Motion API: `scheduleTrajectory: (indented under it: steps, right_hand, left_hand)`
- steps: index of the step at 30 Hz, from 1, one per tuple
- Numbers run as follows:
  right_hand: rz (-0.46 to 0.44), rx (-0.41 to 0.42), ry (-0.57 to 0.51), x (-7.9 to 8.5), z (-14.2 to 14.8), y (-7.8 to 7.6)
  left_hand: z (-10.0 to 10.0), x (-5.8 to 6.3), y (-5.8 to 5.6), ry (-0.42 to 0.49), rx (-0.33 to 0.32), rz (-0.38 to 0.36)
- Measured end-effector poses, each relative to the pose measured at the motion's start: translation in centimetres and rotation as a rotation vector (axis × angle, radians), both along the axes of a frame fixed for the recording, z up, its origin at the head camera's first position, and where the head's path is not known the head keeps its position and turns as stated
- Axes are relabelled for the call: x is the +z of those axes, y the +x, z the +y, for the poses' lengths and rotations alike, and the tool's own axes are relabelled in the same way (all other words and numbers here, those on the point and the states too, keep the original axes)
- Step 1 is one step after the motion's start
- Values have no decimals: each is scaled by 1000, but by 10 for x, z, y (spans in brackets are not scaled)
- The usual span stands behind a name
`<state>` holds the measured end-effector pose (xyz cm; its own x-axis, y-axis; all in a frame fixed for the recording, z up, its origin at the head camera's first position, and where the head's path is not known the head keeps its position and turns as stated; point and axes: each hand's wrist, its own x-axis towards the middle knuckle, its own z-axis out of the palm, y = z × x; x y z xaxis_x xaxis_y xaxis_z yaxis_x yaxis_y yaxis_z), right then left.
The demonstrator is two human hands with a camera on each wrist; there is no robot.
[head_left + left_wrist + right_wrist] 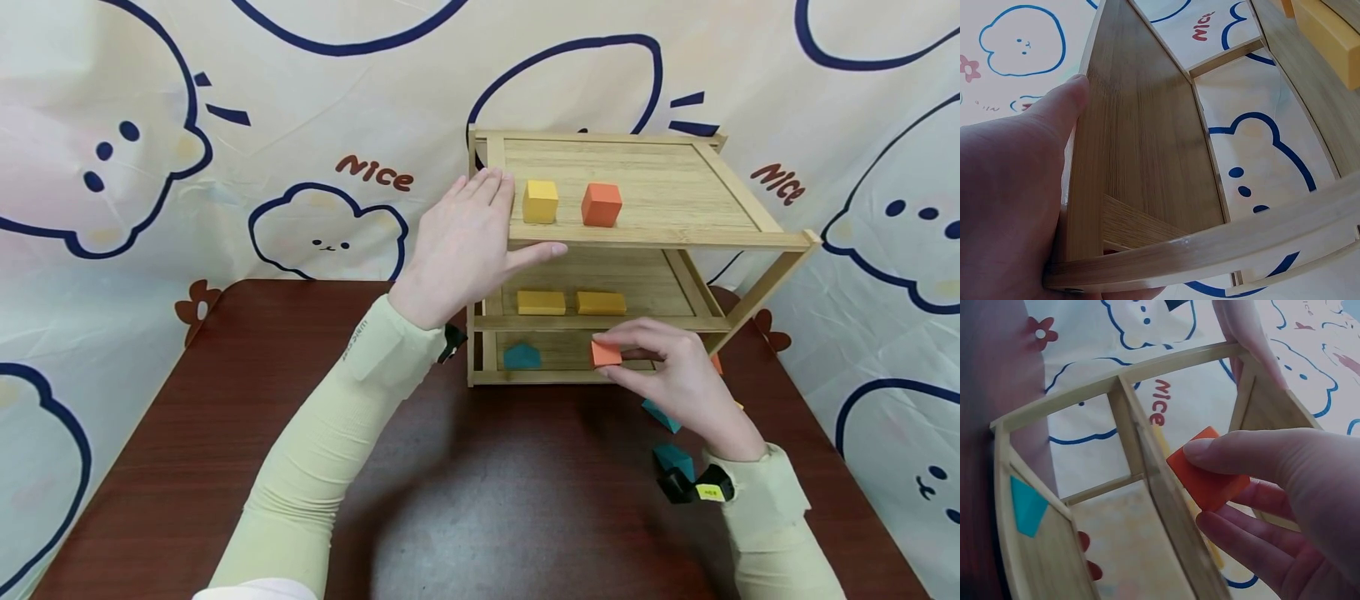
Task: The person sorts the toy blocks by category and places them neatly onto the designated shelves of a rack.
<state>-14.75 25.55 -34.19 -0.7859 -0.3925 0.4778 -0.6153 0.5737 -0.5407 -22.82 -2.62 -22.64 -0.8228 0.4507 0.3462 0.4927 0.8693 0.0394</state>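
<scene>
A three-tier wooden shelf (675, 192) stands on the table. My left hand (465, 242) rests on its upper left corner, fingers straight along the side and thumb along the front rail. Before the lower part of the shelf, my right hand (671, 367) pinches an orange block (1207, 472) between thumb and fingertips. A yellow cube (540, 202) and a red-orange cube (602, 205) sit on the top tier. Two yellow rectangular blocks, a left one (541, 302) and a right one (600, 303), lie on the middle tier. The bottom tier holds a teal block (522, 357) at its left.
On the dark brown table (495, 500), teal blocks (673, 460) lie beneath and beside my right forearm. Another orange piece (717, 363) shows partly behind the right hand, beside the shelf. A cloth with cartoon drawings (330, 108) hangs behind the shelf.
</scene>
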Motion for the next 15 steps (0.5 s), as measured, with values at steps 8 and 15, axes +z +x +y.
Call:
scheduleTrajectory:
  steps: [8,15]
  right_hand:
    - [64,-40,-2,22,2,3]
    - [141,-77,8,44,6,6]
  left_hand:
    - [1,0,0,-5,10,-10]
    - [1,0,0,-7,11,-12]
